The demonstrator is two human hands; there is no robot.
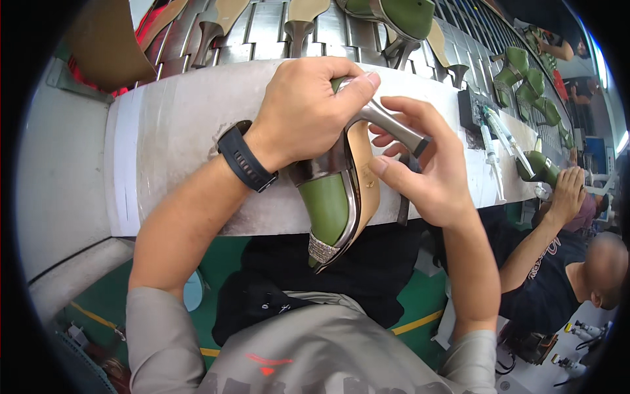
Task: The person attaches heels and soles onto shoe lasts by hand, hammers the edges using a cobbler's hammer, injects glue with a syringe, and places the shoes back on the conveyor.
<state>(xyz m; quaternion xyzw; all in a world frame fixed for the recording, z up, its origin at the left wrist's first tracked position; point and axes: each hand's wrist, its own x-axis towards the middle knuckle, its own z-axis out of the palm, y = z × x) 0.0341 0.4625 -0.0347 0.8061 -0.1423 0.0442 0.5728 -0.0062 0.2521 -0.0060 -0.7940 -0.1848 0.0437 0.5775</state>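
Note:
A green high-heeled shoe (326, 210) is held tilted over the table's near edge, its pointed toe, with a glittery band, hanging down towards me. My left hand (308, 108), wearing a dark watch, is closed around the shoe's back part. The tan sole faces right, and the metallic grey heel (394, 127) points to the right. Around the heel's tip, my right hand (430, 161) has its fingers curved and apart, the thumb close to the sole; whether it touches the heel is unclear. A dark narrow strip (404, 207) hangs below this hand, its origin partly hidden.
The white work table (180, 131) borders a slatted metal conveyor (262, 33) carrying several heels, soles and green shoes (515, 65). Syringes (502, 134) lean by a black block (471, 110) at the right. Beyond them, a co-worker's hand (567, 190) is at another green shoe (539, 167).

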